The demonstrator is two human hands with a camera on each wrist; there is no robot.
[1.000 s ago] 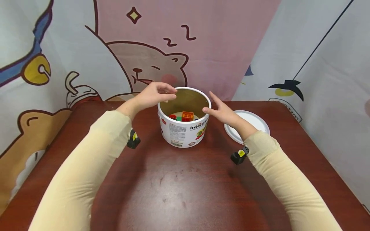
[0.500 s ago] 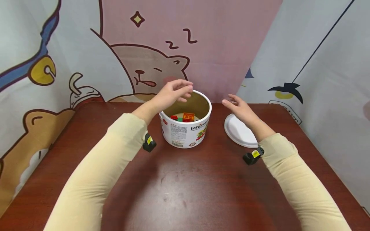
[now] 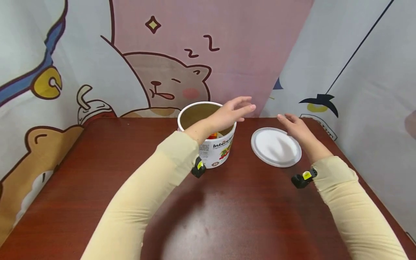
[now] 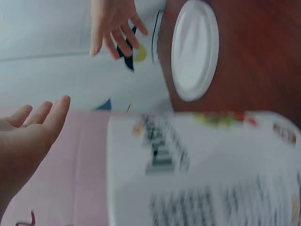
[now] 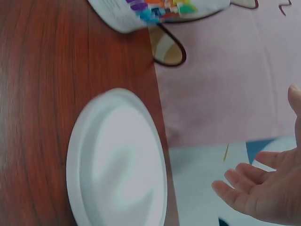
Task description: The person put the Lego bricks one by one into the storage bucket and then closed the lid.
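Observation:
A white bucket (image 3: 214, 154) with printed sides stands uncovered at the far middle of the table. Part of an orange-red toy brick (image 3: 212, 136) shows inside it; the left forearm and hand hide the rest. Above the bucket's right rim hovers my left hand (image 3: 229, 115), fingers loosely extended toward the right, holding nothing. Right of the bucket a round white lid (image 3: 276, 147) lies flat on the table. Over the lid's right edge is my right hand (image 3: 299, 130), apart from it, with relaxed fingers and nothing held. The right wrist view shows the lid (image 5: 122, 165) beside those fingers.
The dark red-brown wooden table (image 3: 130, 173) reaches back to a cartoon-printed curtain (image 3: 253, 54). Curtain also hangs close along both sides. A small black camera (image 3: 198, 168) sits on the left wrist and another black camera (image 3: 303, 178) on the right.
Both hands have moved right. The left has passed from the bucket's left rim across its opening to the right rim; the right has left the bucket's right side for the lid.

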